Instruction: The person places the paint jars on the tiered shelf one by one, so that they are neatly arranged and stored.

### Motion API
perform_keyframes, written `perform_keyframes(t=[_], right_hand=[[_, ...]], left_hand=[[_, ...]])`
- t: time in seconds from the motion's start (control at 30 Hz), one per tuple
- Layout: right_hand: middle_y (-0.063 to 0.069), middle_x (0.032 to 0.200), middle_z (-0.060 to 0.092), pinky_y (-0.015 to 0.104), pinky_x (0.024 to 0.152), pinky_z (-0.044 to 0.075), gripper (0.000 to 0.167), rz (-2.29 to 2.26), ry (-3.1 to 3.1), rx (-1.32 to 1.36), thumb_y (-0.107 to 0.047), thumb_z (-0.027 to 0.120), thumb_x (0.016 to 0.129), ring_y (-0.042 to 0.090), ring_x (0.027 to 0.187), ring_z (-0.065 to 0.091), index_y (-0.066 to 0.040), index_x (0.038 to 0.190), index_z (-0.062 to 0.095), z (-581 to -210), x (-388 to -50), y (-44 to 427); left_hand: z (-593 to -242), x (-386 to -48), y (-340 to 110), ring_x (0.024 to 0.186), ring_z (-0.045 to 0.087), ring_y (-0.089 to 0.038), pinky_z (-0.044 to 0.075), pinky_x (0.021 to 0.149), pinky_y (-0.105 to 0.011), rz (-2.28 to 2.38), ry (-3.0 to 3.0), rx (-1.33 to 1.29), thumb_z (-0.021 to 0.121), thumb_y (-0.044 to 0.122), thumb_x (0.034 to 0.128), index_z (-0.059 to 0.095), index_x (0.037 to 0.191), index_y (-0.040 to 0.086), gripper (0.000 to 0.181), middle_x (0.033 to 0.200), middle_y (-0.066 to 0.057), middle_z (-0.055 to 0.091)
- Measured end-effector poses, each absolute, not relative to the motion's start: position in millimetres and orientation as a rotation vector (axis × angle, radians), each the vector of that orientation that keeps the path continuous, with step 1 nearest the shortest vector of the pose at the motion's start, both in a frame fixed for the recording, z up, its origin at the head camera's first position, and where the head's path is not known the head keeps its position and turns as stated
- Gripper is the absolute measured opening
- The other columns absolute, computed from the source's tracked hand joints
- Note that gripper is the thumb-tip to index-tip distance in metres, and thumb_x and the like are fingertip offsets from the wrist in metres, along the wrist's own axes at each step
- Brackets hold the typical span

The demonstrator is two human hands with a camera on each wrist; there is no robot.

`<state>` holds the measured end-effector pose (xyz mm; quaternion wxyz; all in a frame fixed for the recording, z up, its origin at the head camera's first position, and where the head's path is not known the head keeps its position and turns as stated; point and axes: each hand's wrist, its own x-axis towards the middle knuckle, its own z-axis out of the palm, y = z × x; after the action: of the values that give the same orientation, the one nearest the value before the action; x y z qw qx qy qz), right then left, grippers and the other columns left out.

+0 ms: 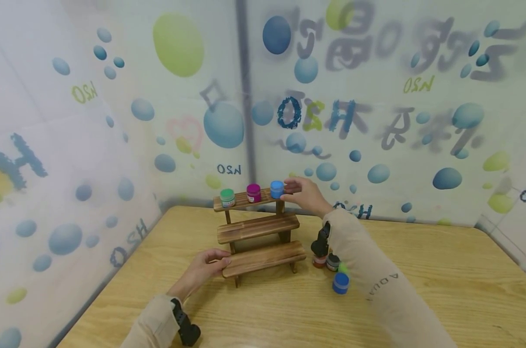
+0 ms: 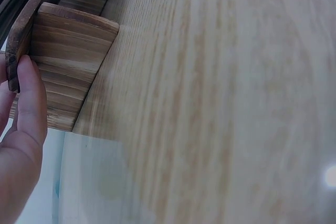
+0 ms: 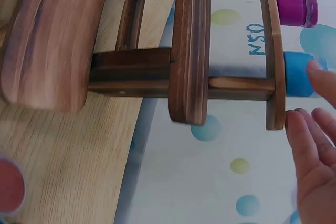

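Observation:
A three-tier wooden stand (image 1: 258, 228) is on the table, its top step holding a green jar (image 1: 227, 197), a magenta jar (image 1: 253, 193) and a light blue jar (image 1: 277, 189). My left hand (image 1: 204, 268) pinches the left end of the lowest step. In the left wrist view the thumb (image 2: 32, 98) lies against that step's edge. At the top step's right end is my right hand (image 1: 308, 194), its fingers loosely extended beside the light blue jar. The right wrist view has its thumb (image 3: 324, 82) overlapping this jar (image 3: 298, 74); contact is hard to tell.
Right of the stand, partly hidden by the right sleeve, a red jar (image 1: 319, 261), a black jar (image 1: 333, 262) and a bright green one (image 1: 343, 268) cluster near a dark blue jar (image 1: 341, 283). A bubble-patterned curtain (image 1: 376, 145) rises behind the wooden table (image 1: 263, 314).

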<state>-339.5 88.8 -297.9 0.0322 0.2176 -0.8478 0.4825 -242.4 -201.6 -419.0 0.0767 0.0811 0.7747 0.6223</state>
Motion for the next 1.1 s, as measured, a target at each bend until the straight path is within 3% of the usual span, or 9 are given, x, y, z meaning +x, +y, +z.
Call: perform_keyframes(t=[0.37,0.73,1.1], right_hand=[[0.018,0.107,0.057,0.04,0.079,0.046,0.042,1.393,-2.656,0.761,-0.014,0.064,0.082,0.029,0.094,0.056,0.0,0.118,0.052,-298.3,-325.2,123.7],[0.01,0.1,0.06,0.035,0.073,0.048,0.038,1.277,-2.75,0.888,-0.019,0.065,0.081,0.022,0.087,0.058,-0.002,0.115,0.055,-328.0,-303.0,159.5],[0.017,0.102,0.059,0.035,0.074,0.048,0.042,1.357,-2.778,0.735,-0.021,0.063,0.083,0.026,0.09,0.057,0.003,0.116,0.053,-361.2,-284.0,202.8]], left_hand=[[-419.4,-243.4,-201.8,0.085,0.054,-0.014,0.049,0.069,-0.028,1.877,2.299,0.258,0.059,0.016,0.0859,0.054,0.111,-0.007,0.034,0.108,-0.012,0.056],[-419.8,-243.9,-201.8,0.087,0.055,-0.015,0.049,0.071,-0.029,1.867,2.318,0.245,0.059,0.016,0.0858,0.054,0.11,-0.007,0.034,0.11,-0.014,0.055],[-419.4,-243.3,-201.7,0.088,0.055,-0.016,0.049,0.071,-0.029,1.876,2.309,0.266,0.059,0.016,0.0859,0.054,0.11,-0.009,0.035,0.11,-0.015,0.054]])
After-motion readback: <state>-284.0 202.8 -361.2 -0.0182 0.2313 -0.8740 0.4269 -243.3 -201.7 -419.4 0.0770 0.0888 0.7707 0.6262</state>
